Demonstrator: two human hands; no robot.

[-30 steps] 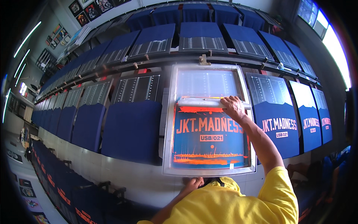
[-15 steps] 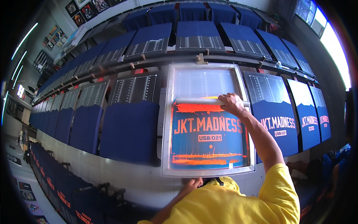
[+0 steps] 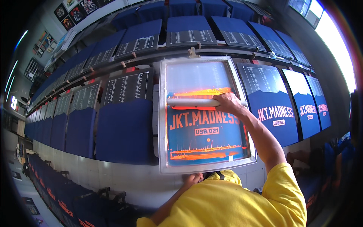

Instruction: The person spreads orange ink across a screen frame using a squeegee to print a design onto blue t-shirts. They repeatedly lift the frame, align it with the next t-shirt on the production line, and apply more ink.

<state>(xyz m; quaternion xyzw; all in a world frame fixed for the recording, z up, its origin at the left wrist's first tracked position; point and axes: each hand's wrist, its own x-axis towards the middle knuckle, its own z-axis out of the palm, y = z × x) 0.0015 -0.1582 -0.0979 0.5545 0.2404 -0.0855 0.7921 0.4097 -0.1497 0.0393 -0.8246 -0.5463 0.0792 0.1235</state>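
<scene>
Squeegee [image 3: 191,102] pulled nearer lettering [image 3: 204,119], orange ink [image 3: 206,91] now above it, right fingers [image 3: 219,98] gripping it, left fingers [image 3: 197,176] unclear

Upper left: dark pictures [image 3: 76,14] on grey wall [image 3: 41,22]. Left rim: tube lights [image 3: 11,76]. Right: bright window [image 3: 334,41]. Lower right, murky: blue shape [image 3: 342,148], possibly clothing.

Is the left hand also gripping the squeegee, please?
No, only the right hand grips the squeegee; the left hand shows below the frame.
</scene>
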